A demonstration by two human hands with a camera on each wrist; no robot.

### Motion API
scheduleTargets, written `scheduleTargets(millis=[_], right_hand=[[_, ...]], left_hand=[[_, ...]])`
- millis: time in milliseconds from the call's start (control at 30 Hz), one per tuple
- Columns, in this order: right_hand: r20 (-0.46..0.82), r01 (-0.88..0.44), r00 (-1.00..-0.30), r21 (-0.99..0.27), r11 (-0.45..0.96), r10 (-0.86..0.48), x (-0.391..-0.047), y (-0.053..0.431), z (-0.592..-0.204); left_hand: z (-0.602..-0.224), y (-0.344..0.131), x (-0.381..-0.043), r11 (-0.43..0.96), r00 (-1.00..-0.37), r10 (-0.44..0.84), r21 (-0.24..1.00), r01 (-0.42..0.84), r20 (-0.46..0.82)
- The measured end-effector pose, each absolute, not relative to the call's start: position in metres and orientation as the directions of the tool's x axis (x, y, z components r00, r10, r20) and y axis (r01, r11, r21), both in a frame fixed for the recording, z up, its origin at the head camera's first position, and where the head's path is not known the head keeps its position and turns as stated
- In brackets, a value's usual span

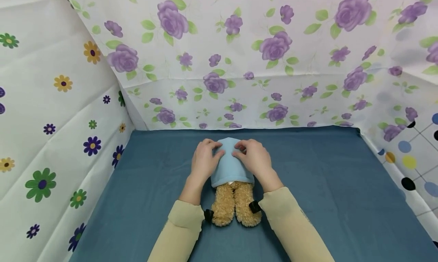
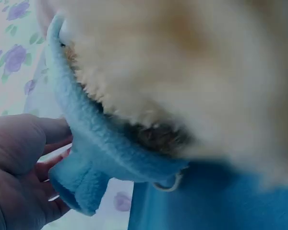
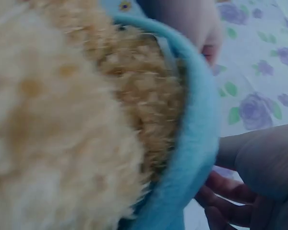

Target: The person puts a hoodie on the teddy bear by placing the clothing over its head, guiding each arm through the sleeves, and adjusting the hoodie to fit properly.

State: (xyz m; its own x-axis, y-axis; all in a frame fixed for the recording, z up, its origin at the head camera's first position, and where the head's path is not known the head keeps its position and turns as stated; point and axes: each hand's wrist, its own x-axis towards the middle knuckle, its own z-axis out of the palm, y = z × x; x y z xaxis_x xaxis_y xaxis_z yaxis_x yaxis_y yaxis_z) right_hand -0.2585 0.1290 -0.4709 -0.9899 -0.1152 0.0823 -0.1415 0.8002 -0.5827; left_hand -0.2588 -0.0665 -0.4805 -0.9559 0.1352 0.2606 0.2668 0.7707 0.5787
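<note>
Head view: hands on blue garment

Blue cloth offers side room; curtain blocks ahead.

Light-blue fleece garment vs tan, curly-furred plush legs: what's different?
Surface: the light-blue fleece garment looks smooth outside; the tan, curly-furred plush legs are shaggy.
Shape: the garment is one wide piece; the legs are a side-by-side pair.
Contact: left hand and right hand touch the garment, neither the legs.
Shared: both look soft.
</note>
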Motion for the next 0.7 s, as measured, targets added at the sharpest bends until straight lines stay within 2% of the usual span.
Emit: scheduleTargets(millis=[267, 433, 700], right_hand=[[0.139, -0.205, -0.978, -0.493, 0.846, -0.155, -0.255, 0.125, -0.480], [0.182, -0.258, -0.964, -0.485, 0.835, -0.192, -0.256, 0.123, -0.483], [0.206, -0.281, -0.956, -0.459, 0.842, -0.207, -0.255, 0.120, -0.482]], left_hand=[[-0.494, -0.058, -0.259, 0.788, -0.936, 0.114, 0.544, 0.289, 0.332], [-0.499, -0.056, -0.259, 0.813, -0.931, 0.134, 0.500, 0.299, 0.339], [-0.500, -0.060, -0.243, 0.751, -0.912, 0.279, 0.524, 0.402, 0.301]])
